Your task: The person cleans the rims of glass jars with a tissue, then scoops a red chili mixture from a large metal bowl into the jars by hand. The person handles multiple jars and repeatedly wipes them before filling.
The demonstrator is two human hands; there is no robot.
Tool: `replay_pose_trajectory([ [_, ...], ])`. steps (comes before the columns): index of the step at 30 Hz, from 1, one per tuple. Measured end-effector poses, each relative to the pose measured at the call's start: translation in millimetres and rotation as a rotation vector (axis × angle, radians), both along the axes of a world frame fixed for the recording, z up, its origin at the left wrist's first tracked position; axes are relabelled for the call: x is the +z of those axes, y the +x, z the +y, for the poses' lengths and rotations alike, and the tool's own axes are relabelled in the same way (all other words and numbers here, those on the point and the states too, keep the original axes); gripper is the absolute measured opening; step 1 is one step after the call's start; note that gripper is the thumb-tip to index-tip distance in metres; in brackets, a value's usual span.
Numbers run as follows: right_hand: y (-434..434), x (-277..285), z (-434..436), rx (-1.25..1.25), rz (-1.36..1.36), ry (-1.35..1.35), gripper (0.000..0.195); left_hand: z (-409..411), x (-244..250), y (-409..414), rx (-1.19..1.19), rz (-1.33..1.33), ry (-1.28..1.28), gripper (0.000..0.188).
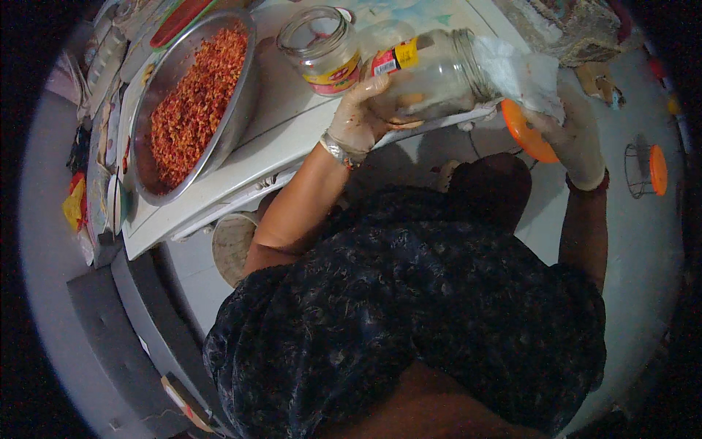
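My left hand (362, 112), in a thin translucent glove, holds a large glass jar (433, 74) with a red and yellow label. The jar lies tilted on its side, its mouth towards the right. Against the mouth, my gloved right hand (567, 134) holds a white cloth or tissue (518, 74); its fingertips are partly hidden. Behind my left hand, an open glass jar (329, 63) with a similar label stands upright on the white table (274, 140). On the left a steel basin (233, 129) holds chopped red chili-like food (197, 104).
An orange round stool seat (529, 134) shows below my right hand, and another orange-topped wire stool (658, 170) stands farther right. A red tray with a green rim (178, 22) is beyond the basin. A round stool or container (233, 247) sits under the table's edge.
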State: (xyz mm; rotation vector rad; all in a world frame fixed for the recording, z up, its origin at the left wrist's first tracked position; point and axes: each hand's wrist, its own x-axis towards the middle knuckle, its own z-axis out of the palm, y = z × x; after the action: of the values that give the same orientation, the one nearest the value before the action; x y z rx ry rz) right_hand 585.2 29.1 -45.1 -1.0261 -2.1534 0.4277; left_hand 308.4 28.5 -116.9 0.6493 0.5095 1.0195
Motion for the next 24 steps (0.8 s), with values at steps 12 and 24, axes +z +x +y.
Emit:
replay_pose_trajectory([
  [12, -45, 8, 38, 0.077, 0.106, -0.111, 0.029, 22, -3, 21, -0.025, -0.184, -0.094, 0.058],
  [24, -42, -26, 102, 0.12, -0.117, 0.503, 0.036, 16, 3, 34, 0.639, 1.051, 0.792, 0.061],
])
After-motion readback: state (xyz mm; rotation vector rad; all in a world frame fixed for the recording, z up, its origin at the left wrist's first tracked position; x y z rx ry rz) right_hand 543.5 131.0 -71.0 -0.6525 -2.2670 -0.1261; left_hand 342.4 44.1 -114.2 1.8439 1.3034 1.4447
